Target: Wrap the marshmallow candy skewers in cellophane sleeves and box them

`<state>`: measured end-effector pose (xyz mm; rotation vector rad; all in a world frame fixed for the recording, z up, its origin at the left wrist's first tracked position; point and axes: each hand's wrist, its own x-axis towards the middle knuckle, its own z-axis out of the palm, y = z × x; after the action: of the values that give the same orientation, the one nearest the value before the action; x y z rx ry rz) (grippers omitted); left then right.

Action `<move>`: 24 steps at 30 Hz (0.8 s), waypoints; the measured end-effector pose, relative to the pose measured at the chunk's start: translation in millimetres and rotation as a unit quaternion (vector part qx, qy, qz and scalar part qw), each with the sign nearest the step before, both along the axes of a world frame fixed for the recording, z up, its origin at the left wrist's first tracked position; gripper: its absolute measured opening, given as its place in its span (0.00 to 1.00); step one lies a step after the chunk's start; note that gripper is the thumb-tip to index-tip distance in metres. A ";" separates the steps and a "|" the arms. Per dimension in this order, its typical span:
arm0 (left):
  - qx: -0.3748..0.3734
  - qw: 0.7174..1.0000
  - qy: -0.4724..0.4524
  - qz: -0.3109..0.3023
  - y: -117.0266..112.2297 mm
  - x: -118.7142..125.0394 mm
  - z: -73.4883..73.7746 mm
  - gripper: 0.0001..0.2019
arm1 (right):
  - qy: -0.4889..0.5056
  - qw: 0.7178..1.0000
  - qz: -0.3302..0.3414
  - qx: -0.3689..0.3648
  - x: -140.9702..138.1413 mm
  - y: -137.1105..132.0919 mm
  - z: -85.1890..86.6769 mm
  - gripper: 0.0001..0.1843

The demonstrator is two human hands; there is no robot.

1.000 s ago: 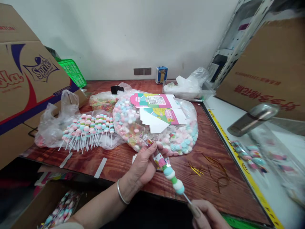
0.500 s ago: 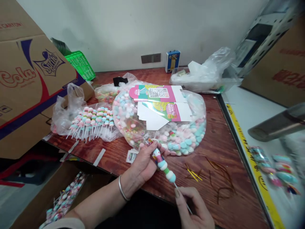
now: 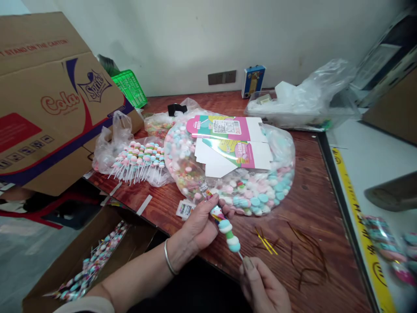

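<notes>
My left hand (image 3: 203, 221) is closed around a small printed plastic wrapper (image 3: 217, 213), just in front of a big clear bag of marshmallows (image 3: 260, 198). Out of the wrapper's lower end comes a marshmallow skewer (image 3: 230, 235) with blue, white and green pieces. My right hand (image 3: 262, 282) pinches the skewer's thin white stick below the last piece. How far the skewer reaches inside the wrapper is hidden by my left fingers. A flattened printed box (image 3: 233, 145) lies on the big bag. Several more marshmallow skewers (image 3: 143, 156) lie on plastic to the left.
Yellow twist ties (image 3: 266, 242) and brown ones (image 3: 314, 248) lie right of my hands. A large carton (image 3: 48, 100) stands left. Below the table edge, an open box (image 3: 140, 232) holds several wrapped skewers. A clear plastic tray (image 3: 293, 117) with bags sits behind right.
The view has swung left, so things on the table appear further right. My right hand has come closer to the lowest marshmallow, and less of the stick shows. The left hand keeps its grip.
</notes>
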<state>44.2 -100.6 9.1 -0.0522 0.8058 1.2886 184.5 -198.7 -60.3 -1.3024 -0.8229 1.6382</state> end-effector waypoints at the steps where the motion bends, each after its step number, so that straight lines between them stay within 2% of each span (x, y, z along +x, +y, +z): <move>1: 0.003 1.000 -0.007 -0.003 -1.3 -2.9 0.6 0.06 | 0.055 0.998 0.018 -0.037 -3.1 -0.7 1.0 0.27; 4: 0.020 0.999 -0.027 -0.013 -5.4 -14.2 2.1 0.06 | 0.157 0.983 0.037 -0.089 -15.8 -4.7 6.8 0.26; 6: 0.033 0.999 -0.033 -0.013 -8.8 -22.4 3.2 0.06 | 0.159 0.985 0.024 -0.068 -25.5 -8.8 11.8 0.23; 9: 0.037 0.999 -0.025 -0.004 -15.6 -33.4 4.8 0.06 | 0.035 0.998 0.014 0.041 -39.7 -17.1 16.6 0.20; 11: 0.034 0.999 -0.018 -0.001 -21.1 -39.9 5.2 0.06 | -0.115 0.981 -0.004 0.153 -48.0 -23.5 15.6 0.15; 12: 0.035 0.999 -0.017 -0.002 -23.8 -43.1 5.3 0.06 | -0.193 0.956 -0.021 0.219 -51.5 -26.6 13.8 0.11; 14: 0.042 0.999 -0.015 -0.008 -28.8 -49.2 5.3 0.06 | -0.321 0.875 -0.060 0.357 -57.0 -31.9 9.2 0.03; 16: 0.045 0.999 -0.018 -0.016 -32.7 -54.7 5.5 0.06 | -0.395 0.791 -0.081 0.460 -60.3 -35.3 6.6 0.07; 17: 0.045 0.999 -0.023 -0.019 -34.3 -57.1 5.7 0.07 | -0.410 0.774 -0.079 0.477 -61.6 -36.3 7.3 0.08; 18: 0.048 0.998 -0.029 -0.023 -35.6 -59.1 6.0 0.07 | -0.410 0.783 -0.069 0.462 -62.8 -36.8 9.5 0.07; 19: 0.054 0.997 -0.036 -0.028 -36.9 -60.7 6.2 0.07 | -0.394 0.817 -0.054 0.418 -64.4 -37.0 13.0 0.04; 20: 0.065 0.996 -0.042 -0.036 -38.2 -61.8 6.3 0.08 | -0.360 0.863 -0.037 0.353 -66.5 -36.8 17.3 0.05; 22: 0.090 0.994 -0.048 -0.049 -40.7 -62.7 6.3 0.09 | -0.244 0.948 -0.012 0.203 -72.4 -35.4 25.0 0.14; 23: 0.101 0.992 -0.048 -0.053 -42.0 -62.6 6.0 0.10 | -0.174 0.975 -0.008 0.137 -76.1 -34.4 27.3 0.18; 24: 0.106 0.992 -0.048 -0.054 -43.2 -62.3 5.7 0.10 | -0.105 0.990 -0.010 0.088 -79.9 -33.3 27.9 0.20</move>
<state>-18.1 -143.8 14.8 0.0975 0.5779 1.2528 104.6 -232.0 -32.4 -1.3672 -1.0538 1.3928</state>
